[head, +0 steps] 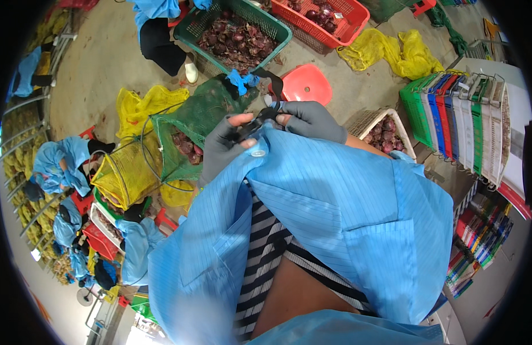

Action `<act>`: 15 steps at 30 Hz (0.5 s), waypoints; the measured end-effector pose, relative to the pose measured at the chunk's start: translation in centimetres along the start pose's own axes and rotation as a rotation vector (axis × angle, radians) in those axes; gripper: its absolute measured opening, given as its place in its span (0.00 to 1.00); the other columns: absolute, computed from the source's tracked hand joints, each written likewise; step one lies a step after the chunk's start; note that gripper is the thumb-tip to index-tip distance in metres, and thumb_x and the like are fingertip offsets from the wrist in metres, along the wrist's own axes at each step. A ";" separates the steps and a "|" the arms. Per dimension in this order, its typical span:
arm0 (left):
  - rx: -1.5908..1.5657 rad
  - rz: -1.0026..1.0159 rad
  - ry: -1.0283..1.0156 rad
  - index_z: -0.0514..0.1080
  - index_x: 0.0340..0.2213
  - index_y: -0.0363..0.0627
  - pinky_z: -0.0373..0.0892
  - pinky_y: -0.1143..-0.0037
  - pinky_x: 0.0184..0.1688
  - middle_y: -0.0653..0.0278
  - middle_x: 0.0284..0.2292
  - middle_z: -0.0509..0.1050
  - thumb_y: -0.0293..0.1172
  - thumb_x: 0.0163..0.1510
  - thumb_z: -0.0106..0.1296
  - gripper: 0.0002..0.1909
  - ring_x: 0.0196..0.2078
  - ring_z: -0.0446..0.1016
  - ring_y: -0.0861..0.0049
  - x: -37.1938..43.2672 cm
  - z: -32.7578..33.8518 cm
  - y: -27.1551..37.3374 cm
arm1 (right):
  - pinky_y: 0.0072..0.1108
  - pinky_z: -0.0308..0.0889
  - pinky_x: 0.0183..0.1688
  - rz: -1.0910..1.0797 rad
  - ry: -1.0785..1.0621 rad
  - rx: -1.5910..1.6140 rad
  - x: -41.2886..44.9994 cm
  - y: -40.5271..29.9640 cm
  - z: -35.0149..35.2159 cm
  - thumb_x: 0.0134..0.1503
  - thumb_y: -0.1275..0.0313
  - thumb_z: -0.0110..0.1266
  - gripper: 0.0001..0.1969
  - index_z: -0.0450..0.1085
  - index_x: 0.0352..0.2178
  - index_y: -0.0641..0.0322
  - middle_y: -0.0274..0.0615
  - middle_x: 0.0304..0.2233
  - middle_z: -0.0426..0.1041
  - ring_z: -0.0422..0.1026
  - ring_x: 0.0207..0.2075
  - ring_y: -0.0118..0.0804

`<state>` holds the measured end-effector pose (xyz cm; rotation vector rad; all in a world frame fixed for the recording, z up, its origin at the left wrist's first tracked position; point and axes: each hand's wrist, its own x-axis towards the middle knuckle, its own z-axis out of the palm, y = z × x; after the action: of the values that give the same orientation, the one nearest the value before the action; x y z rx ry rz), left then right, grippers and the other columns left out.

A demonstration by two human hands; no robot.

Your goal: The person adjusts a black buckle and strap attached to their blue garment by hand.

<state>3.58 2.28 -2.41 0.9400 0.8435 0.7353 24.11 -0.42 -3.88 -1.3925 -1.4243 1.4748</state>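
My left hand [225, 148] and my right hand [313, 120], both in grey fingerless gloves, meet in front of my chest. Between them is a black strap with a buckle [266, 114], with the fingers of both hands closed on it. The strap's free part curves up past a red plastic stool [307, 85]. A bundle of blue material [241, 81] lies just beyond the hands. The blue striped work coat [309, 172] on me hangs just below the hands, its white button [258, 153] beside my left hand.
A green mesh sack [205, 112] of red onions lies at the left, near yellow mesh bags [143, 105]. Green [231, 69] and red [348, 36] crates of onions stand ahead, a white basket [393, 116] at the right, stacked crates [457, 116] beyond. Several people in blue coats work at the left.
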 end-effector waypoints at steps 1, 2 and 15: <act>-0.018 -0.032 -0.054 0.66 0.38 0.38 0.60 0.87 0.31 0.67 0.32 0.67 0.29 0.41 0.56 0.20 0.29 0.64 0.88 0.1 -0.4 0.0 | 0.27 0.58 0.24 0.041 0.046 0.064 0.0 0.0 0.1 0.49 0.67 0.46 0.10 0.62 0.21 0.64 0.46 0.17 0.63 0.65 0.21 0.39; -0.037 -0.064 -0.105 0.66 0.38 0.38 0.60 0.87 0.31 0.67 0.31 0.67 0.32 0.41 0.57 0.21 0.29 0.64 0.89 0.1 -1.1 0.0 | 0.26 0.58 0.24 -0.043 0.076 0.002 0.1 -0.4 0.3 0.49 0.67 0.46 0.09 0.61 0.22 0.63 0.45 0.17 0.62 0.65 0.21 0.40; -0.100 -0.172 -0.031 0.55 0.44 0.30 0.63 0.82 0.37 0.58 0.33 0.68 0.27 0.44 0.50 0.26 0.35 0.67 0.81 0.2 -0.6 1.7 | 0.28 0.61 0.24 -0.125 -0.034 -0.238 0.7 -2.8 1.3 0.49 0.66 0.47 0.07 0.65 0.29 0.56 0.43 0.22 0.68 0.68 0.23 0.41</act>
<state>2.89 3.37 -1.09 0.7776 0.8414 0.6075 22.14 0.44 -1.54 -1.3951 -1.7216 1.2886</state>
